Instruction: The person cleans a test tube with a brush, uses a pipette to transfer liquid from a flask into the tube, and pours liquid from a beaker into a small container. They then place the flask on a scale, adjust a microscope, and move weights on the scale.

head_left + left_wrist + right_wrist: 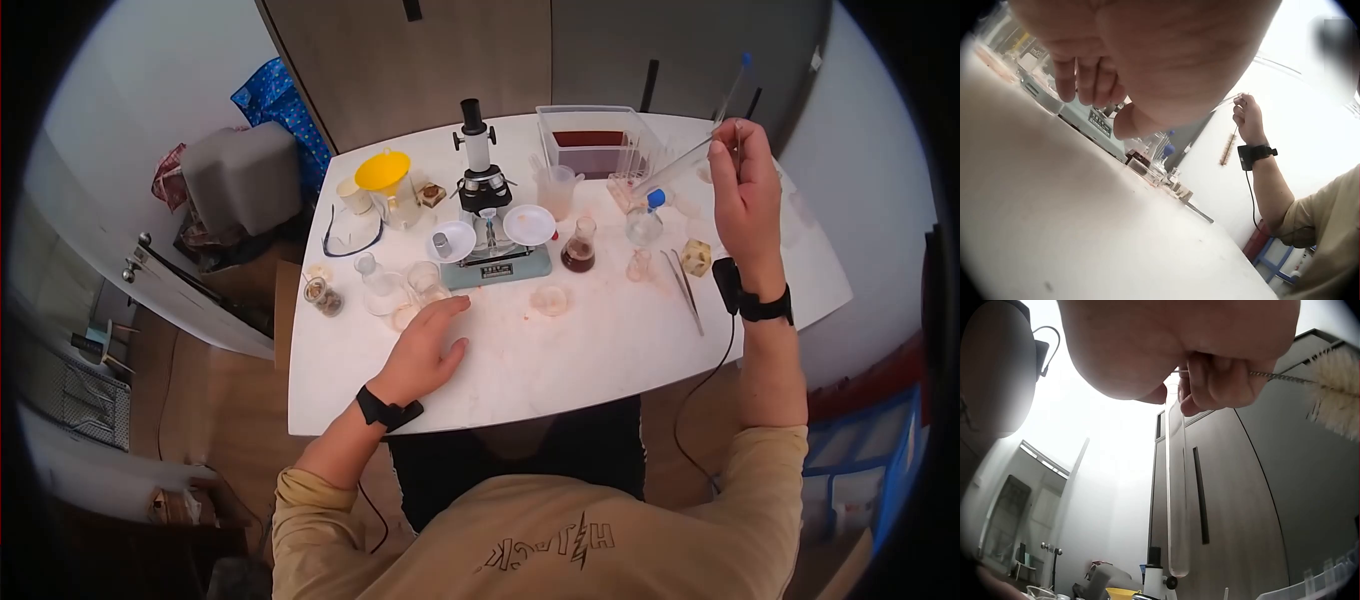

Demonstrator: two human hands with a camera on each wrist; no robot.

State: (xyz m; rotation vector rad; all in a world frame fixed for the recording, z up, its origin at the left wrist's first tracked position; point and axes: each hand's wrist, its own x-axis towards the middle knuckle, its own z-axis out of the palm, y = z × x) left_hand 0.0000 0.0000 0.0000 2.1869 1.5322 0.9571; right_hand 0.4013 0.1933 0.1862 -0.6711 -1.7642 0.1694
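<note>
My right hand (748, 195) is raised over the right side of the table. It pinches a clear test tube (1177, 500), which hangs down from the fingertips in the right wrist view. Between the same fingers runs the twisted wire of a test tube brush (1338, 387), its pale bristles out to the side. My left hand (425, 345) holds nothing, fingers loosely bent above the table's front left. Nearest to it are a glass beaker (424, 277) and a teal-based balance scale (497, 272) with two white pans.
Behind the balance stands a microscope (478, 160). A clear plastic bin (595, 150), a flask of dark liquid (578, 248), a blue-capped bottle (645, 228) and tweezers (684, 290) are toward the right. A yellow funnel (383, 172) and safety glasses (352, 238) lie left.
</note>
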